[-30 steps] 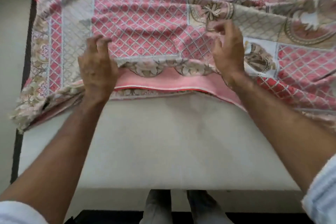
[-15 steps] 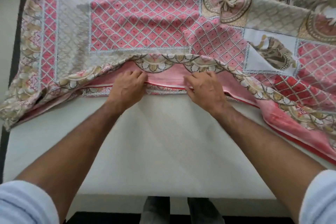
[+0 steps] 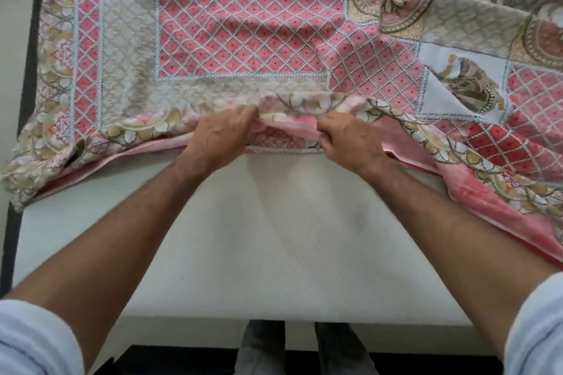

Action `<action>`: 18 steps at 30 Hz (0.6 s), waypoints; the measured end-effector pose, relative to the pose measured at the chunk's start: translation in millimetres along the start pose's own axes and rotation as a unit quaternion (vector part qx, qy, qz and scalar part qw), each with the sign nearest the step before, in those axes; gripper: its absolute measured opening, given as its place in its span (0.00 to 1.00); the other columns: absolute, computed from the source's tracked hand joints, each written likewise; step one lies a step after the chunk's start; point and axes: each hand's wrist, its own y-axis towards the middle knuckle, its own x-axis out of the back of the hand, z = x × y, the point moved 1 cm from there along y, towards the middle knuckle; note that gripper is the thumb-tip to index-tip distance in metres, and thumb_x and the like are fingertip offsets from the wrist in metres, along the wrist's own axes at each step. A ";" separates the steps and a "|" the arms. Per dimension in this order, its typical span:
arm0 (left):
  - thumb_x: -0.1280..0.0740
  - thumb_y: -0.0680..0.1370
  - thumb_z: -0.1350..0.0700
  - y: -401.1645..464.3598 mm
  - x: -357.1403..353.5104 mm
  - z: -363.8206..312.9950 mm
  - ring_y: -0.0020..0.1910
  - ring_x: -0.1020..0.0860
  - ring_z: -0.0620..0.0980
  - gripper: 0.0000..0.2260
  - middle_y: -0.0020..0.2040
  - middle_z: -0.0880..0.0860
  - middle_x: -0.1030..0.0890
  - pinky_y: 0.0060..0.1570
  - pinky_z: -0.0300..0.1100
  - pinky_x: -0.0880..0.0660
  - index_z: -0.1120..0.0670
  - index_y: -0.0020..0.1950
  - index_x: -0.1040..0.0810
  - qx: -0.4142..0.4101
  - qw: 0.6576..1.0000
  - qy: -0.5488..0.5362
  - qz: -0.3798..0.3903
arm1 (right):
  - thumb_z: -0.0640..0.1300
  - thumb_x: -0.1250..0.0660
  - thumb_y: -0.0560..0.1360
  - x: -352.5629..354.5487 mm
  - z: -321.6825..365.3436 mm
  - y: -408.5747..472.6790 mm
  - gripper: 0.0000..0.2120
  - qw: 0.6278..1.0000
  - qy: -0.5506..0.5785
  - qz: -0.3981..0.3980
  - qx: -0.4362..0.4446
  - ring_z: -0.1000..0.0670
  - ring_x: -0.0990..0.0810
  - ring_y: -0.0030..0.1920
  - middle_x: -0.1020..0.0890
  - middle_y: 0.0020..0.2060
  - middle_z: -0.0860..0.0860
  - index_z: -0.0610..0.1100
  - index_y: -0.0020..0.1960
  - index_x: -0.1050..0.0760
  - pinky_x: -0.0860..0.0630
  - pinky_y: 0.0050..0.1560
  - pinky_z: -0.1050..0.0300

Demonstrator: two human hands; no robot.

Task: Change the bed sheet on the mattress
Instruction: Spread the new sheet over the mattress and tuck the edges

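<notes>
Both hands clenched on sheet edge

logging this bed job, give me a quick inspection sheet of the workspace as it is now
surface: white mattress, near half bare
job's things: pink patterned bed sheet bunched over the far half, near edge folded, pink underside showing at right
clutter: nothing seen
hands: left hand and right hand both grip the sheet's near edge, close together
cables: nothing seen
surroundings: dark bed frame along the left, pale floor beyond; person's legs at the near edge
</notes>
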 end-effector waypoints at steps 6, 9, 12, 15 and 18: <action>0.39 0.81 0.56 -133.9 16.6 -38.9 0.37 0.22 0.57 0.09 0.40 0.54 0.23 0.33 0.45 0.34 0.46 0.58 0.37 -0.133 0.952 -0.072 0.265 | 0.48 0.41 0.75 5.6 54.2 -125.1 0.08 0.930 0.086 0.345 0.094 0.46 0.21 0.44 0.19 0.45 0.49 0.49 0.52 0.27 0.30 0.39 0.55; 0.32 0.80 0.52 -232.3 -5.1 -79.1 0.31 0.25 0.48 0.13 0.39 0.47 0.24 0.27 0.40 0.33 0.47 0.60 0.33 -0.169 0.925 -0.094 0.327 | 0.47 0.41 0.77 -13.4 86.2 -202.6 0.05 0.874 0.127 0.465 0.064 0.48 0.23 0.45 0.19 0.47 0.48 0.49 0.51 0.28 0.31 0.43 0.54; 0.27 0.74 0.58 -288.9 -42.0 -87.5 0.29 0.24 0.49 0.18 0.38 0.47 0.21 0.25 0.41 0.26 0.48 0.58 0.31 -0.116 0.939 -0.062 0.318 | 0.48 0.42 0.75 -31.5 107.8 -234.9 0.09 0.879 0.116 0.461 0.044 0.45 0.19 0.49 0.17 0.49 0.49 0.49 0.53 0.26 0.31 0.42 0.54; 0.28 0.74 0.56 -290.2 -57.9 -85.4 0.34 0.20 0.52 0.15 0.40 0.49 0.19 0.27 0.43 0.25 0.49 0.57 0.28 -0.094 0.947 -0.093 0.292 | 0.48 0.38 0.74 -33.2 113.4 -221.9 0.10 0.862 0.118 0.493 0.015 0.48 0.20 0.49 0.18 0.49 0.52 0.52 0.55 0.25 0.31 0.43 0.55; 0.42 0.79 0.43 -277.6 -57.1 -83.1 0.30 0.21 0.50 0.12 0.38 0.49 0.20 0.24 0.41 0.30 0.51 0.53 0.28 -0.150 0.944 -0.101 0.277 | 0.46 0.32 0.72 -30.0 108.5 -213.4 0.09 0.782 0.181 0.597 -0.009 0.51 0.21 0.48 0.19 0.45 0.57 0.52 0.53 0.23 0.26 0.45 0.57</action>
